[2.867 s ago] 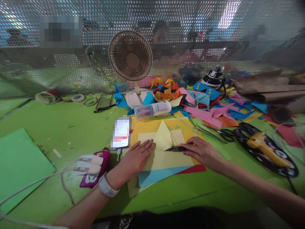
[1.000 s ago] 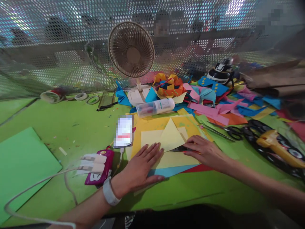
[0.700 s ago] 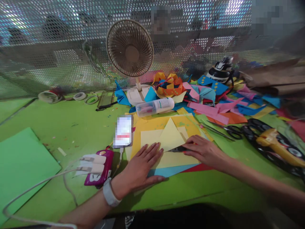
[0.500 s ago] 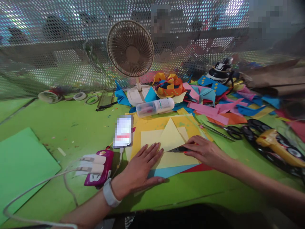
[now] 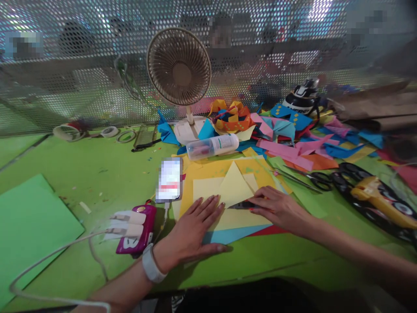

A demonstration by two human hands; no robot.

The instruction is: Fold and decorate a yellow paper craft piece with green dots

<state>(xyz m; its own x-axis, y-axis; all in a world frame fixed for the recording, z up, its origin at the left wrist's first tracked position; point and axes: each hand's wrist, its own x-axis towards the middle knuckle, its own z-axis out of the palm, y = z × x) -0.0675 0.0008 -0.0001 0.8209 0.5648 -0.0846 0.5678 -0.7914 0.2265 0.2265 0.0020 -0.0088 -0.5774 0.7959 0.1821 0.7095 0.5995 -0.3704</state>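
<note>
My left hand (image 5: 195,232) lies flat with its fingers stretched out, pressing on pale yellow paper (image 5: 208,187). Its fingertips touch the left side of a folded triangle (image 5: 235,184) of the same pale yellow. My right hand (image 5: 276,208) is closed around a dark, pointed craft knife (image 5: 239,205). The blade points left and lies along the triangle's lower edge, its tip close to my left fingertips. Most of the handle is hidden in my fingers. Under the pale paper are a darker yellow sheet (image 5: 187,191), a light blue sheet (image 5: 228,234) and a red one (image 5: 270,230).
A phone (image 5: 169,179) and a purple power bank (image 5: 143,226) with cables lie to the left. Behind stand a fan (image 5: 178,67), a clear bottle (image 5: 213,146) and a heap of coloured paper pieces (image 5: 296,150). Scissors (image 5: 321,180) and a tape dispenser (image 5: 374,204) are right.
My right hand and the craft knife have shifted very slightly to the right. My left hand stays pressed on the paper.
</note>
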